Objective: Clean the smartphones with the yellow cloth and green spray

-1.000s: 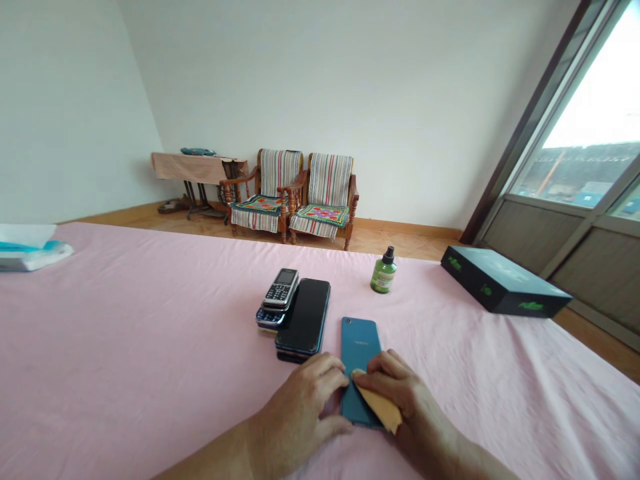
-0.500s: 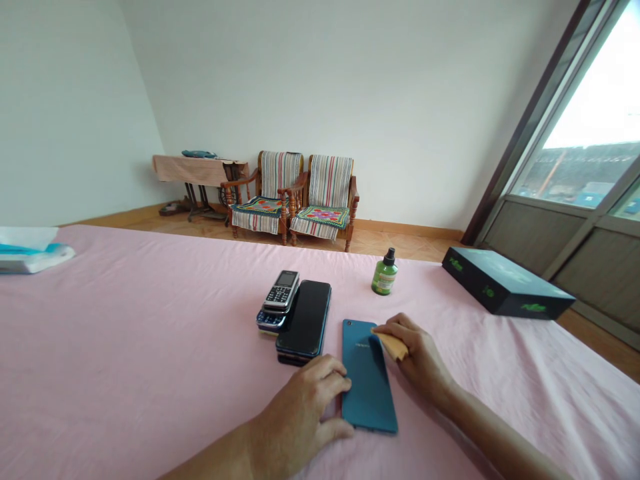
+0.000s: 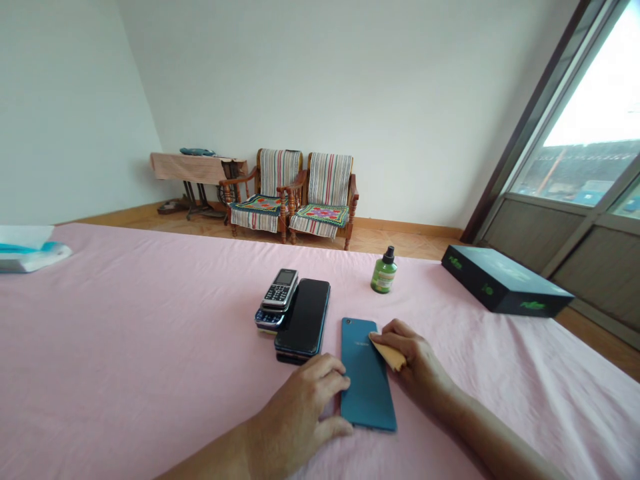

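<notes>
The person's left hand [image 3: 300, 408] lies spread on the bedsheet, fingers loosely apart, its fingertips touching the long left edge of a slim teal smartphone [image 3: 367, 377]. The phone lies flat, its printed back facing up, on a pale pink bedsheet [image 3: 150, 347]. The right hand [image 3: 413, 360] pinches a small tan cloth [image 3: 389, 355] between thumb and fingers, pressing its tip against the phone's upper right edge. Just left of the teal phone, a black glass-fronted smartphone [image 3: 303, 319] lies face up, and beside it a silver-and-black keypad phone [image 3: 280, 289] sits stacked on a blue keypad phone [image 3: 267, 320]. Farther off on the sheet stand a small green bottle with a black cap [image 3: 384, 272] and a flat black box with green lettering [image 3: 503, 283].
</notes>
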A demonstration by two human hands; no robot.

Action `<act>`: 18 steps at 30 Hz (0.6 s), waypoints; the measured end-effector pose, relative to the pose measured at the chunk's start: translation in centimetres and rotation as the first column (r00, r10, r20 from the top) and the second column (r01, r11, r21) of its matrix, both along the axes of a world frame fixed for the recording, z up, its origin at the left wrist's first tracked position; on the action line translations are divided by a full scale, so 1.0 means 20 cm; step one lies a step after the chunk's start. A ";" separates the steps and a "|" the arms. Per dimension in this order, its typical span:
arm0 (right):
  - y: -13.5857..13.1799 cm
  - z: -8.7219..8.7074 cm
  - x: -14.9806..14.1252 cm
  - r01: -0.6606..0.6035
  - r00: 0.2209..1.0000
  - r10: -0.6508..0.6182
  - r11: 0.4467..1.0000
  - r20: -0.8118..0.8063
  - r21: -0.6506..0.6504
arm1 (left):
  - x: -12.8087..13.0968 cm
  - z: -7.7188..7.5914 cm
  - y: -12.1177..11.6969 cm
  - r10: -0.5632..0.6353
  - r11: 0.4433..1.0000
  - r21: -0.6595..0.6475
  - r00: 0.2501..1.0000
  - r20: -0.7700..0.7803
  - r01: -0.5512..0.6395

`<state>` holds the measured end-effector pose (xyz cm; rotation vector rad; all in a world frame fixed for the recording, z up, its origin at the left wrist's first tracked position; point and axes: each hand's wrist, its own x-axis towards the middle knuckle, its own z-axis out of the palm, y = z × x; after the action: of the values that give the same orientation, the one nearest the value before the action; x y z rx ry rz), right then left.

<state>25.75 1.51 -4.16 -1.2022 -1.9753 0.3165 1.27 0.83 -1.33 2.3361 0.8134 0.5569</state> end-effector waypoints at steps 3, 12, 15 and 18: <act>-0.12 0.01 -0.02 -0.013 0.999 0.016 0.998 0.045 -0.055 | 0.00 0.00 0.00 -0.004 1.000 0.000 1.000 0.012 0.004; -0.40 0.04 -0.09 -0.172 0.968 0.202 0.966 0.149 -0.191 | 0.00 -0.01 0.00 -0.010 1.000 0.029 1.000 0.009 0.010; -0.40 0.06 -0.12 -0.235 0.962 0.259 0.947 0.084 -0.221 | 0.00 0.00 0.00 -0.011 1.000 0.029 1.000 0.015 0.011; -0.29 0.08 -0.13 -0.150 0.988 0.151 0.972 -0.007 -0.179 | 0.00 0.01 0.00 -0.011 1.000 0.022 1.000 0.006 0.011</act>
<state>23.13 -4.20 -2.63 -1.1659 -2.0840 0.5788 1.32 0.75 -1.09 2.3560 0.7945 0.5707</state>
